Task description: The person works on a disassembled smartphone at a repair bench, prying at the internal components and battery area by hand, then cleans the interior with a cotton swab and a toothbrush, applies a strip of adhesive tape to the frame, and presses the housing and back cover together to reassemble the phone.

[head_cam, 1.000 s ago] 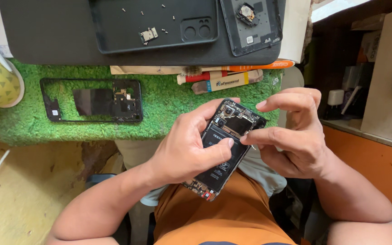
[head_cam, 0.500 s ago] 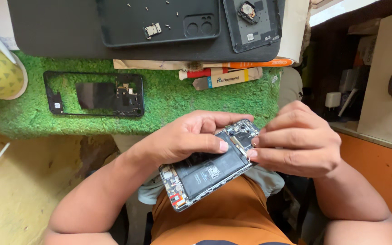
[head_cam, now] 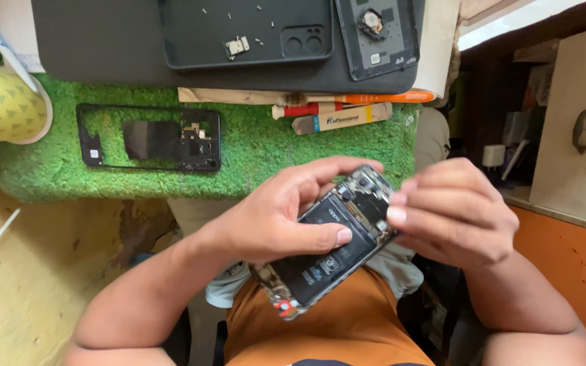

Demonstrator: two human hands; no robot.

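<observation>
Opened phone [head_cam: 330, 247] is gripped by left hand [head_cam: 272, 217]; right hand's [head_cam: 452, 210] fingertips [head_cam: 396, 215] are pinched at its far-right end, where fine internal work seems underway.

A phone repair bench: green turf mat [head_cam: 252, 152], phone frame [head_cam: 149, 137], back covers [head_cam: 245, 30], screwdrivers [head_cam: 347, 102].

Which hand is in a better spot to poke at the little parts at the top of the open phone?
Probably the right hand: its fingertips already sit at the open phone's top end, by the small parts. The left hand is busy gripping the phone, thumb across the battery.
</observation>
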